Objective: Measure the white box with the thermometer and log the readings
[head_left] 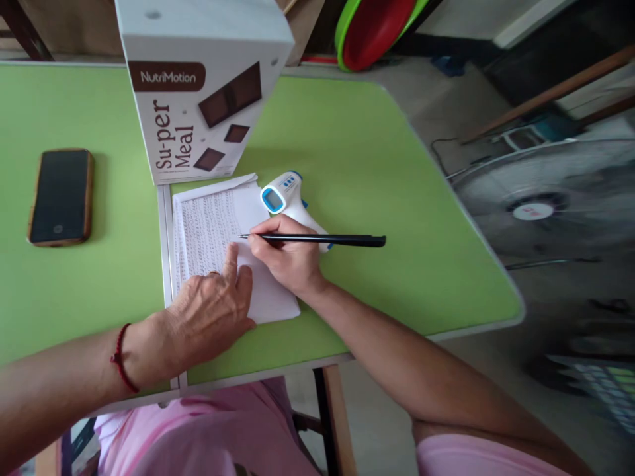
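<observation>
A black pen (322,239) is pinched between the thumb and fingers of my right hand (290,254), its tip at a paper pad (275,297) covered partly with rows of small handwriting. My left hand (211,311) rests on the pad's lower left, index finger stretched toward the pen tip and thumb apart, holding nothing; its other fingers are partly hidden. Just beyond my right hand lies a white and blue infrared thermometer (285,195), its handle partly covered by that hand. The pad's top edge is folded or curled over.
A tall white box (173,149) printed "NutriMotion Su-per Meal" stands behind the pad. A smartphone (62,195) in a brown case lies at the left of the green table (357,145). To the right are a fan (538,205) and, at the back, a red basin (374,33).
</observation>
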A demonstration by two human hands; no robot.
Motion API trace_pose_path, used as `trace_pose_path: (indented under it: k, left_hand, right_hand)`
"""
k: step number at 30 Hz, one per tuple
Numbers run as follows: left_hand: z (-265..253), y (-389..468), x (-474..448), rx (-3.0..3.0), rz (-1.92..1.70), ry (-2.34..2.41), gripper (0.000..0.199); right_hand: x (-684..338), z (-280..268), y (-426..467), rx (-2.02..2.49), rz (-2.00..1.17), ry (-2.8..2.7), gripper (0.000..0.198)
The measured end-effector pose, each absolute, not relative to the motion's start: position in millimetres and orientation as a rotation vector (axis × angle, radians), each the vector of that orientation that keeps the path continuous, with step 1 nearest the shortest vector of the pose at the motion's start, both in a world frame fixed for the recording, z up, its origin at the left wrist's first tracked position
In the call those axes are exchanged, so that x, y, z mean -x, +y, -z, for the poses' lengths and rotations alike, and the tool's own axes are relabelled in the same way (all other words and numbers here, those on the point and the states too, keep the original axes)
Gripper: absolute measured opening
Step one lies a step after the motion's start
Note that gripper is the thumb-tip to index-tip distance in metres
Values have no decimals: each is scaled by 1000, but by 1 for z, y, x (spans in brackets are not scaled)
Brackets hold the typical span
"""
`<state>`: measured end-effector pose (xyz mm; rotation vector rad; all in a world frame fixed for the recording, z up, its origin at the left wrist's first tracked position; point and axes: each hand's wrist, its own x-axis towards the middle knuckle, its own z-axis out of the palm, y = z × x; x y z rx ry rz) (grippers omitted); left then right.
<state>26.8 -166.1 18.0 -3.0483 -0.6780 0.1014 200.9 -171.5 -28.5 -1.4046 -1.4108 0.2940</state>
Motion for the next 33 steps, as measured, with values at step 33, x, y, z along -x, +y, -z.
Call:
trace_pose_path:
  k: [33]
  left_hand:
    - [-18, -167, -29, 3046, -146, -671, 60]
  right_hand:
    - [-201, 27, -170, 1465, -236, -1584, 10]
